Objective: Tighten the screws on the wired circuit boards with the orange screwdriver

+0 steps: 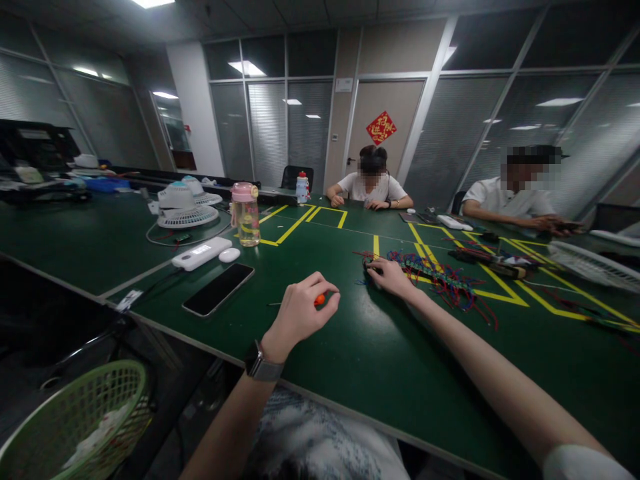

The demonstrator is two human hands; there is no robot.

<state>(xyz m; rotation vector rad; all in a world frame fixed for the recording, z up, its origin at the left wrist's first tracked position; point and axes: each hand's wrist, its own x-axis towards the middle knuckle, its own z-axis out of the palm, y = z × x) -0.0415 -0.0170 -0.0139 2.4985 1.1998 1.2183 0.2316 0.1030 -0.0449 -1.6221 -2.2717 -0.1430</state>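
Observation:
My left hand (303, 310), with a watch on its wrist, is curled above the green tabletop around a small screwdriver. The screwdriver's orange handle (319, 300) shows between thumb and fingers, and its thin dark shaft (274, 305) sticks out on the left. To the right, my right hand (390, 277) has its fingers closed over the near-left end of a row of small circuit boards (425, 269). Many red and blue wires spread out from both sides of that row. My fingers partly hide the board they grip.
Left of my hands lie a phone (219, 289), a white power strip (203, 253) and a white case (229, 255). Behind them stand a pink-lidded bottle (245, 217) and white fans (185, 207). Yellow tape marks the table (360, 360). Two people sit opposite. A green basket (75, 413) stands below.

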